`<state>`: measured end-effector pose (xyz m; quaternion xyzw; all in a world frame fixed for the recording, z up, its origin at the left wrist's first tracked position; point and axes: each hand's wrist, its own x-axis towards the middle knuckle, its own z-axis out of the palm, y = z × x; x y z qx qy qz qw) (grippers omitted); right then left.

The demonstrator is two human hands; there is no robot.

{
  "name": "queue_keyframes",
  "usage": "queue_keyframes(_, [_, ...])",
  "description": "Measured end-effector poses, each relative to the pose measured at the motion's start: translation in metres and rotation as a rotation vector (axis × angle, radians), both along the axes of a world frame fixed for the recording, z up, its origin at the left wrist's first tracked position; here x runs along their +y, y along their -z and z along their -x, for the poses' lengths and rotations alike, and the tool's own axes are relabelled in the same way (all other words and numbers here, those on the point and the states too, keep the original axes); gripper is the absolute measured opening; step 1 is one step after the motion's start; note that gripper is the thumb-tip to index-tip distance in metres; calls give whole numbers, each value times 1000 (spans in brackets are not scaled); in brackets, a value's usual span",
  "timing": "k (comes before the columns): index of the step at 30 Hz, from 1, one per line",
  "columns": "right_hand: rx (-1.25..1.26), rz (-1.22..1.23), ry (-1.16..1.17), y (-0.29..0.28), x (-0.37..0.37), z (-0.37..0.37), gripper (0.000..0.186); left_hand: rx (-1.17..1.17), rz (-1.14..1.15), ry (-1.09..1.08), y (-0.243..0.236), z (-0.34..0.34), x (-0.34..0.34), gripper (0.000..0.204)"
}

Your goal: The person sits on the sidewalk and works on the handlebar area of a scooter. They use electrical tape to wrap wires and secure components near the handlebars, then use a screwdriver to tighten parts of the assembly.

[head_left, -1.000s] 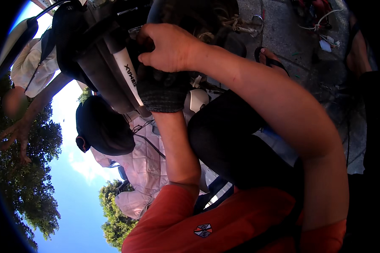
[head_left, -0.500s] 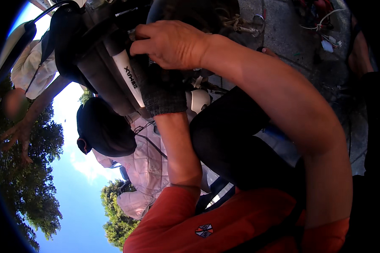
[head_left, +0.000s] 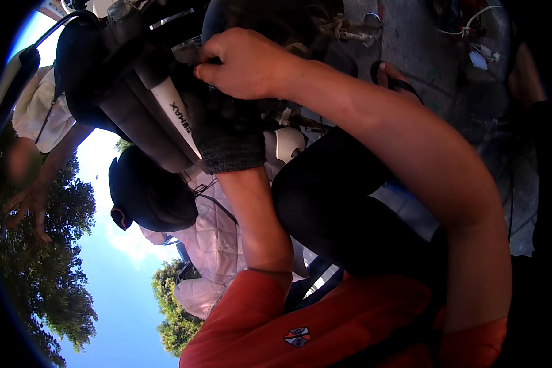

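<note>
My right hand (head_left: pixel 242 64) reaches across into a dark vehicle assembly, fingers curled round something small I cannot make out beside a metal mesh-like part (head_left: pixel 186 50). Just below it is my left hand (head_left: pixel 230 147) in a dark knit glove, its fingers hidden in shadow among the parts. A white tube (head_left: pixel 172 107) with dark lettering runs along the left of my gloved hand, next to a dark padded section (head_left: pixel 138 116). A dark rounded part (head_left: pixel 224 15) lies above my right hand, and a pale curved casing (head_left: pixel 288 144) is to the right of my left wrist.
A person in light clothing (head_left: pixel 40 110) is at the far left. A black bag-like object (head_left: pixel 147 190) and pink quilted cloth (head_left: pixel 208 251) are lower left. Wires and connectors (head_left: pixel 475 58) lie on grey paving (head_left: pixel 411 37) at upper right, near sandalled feet (head_left: pixel 395 80).
My right hand moved right and up, then back slightly left, its fingers still curled in the same area. The assembly and my gloved hand have shifted slightly left in view.
</note>
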<state>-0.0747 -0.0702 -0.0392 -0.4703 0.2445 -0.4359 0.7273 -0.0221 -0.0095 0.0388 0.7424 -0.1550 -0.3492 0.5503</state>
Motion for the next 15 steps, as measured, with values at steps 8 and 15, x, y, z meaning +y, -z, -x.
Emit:
queue_keyframes(8, [-23,122,237,3,-4,-16,29,25,20,9,1,-11,-1,27])
queue_keyframes(15, [76,35,-24,-3,-17,-4,27,49,67,7,-5,-14,3,24])
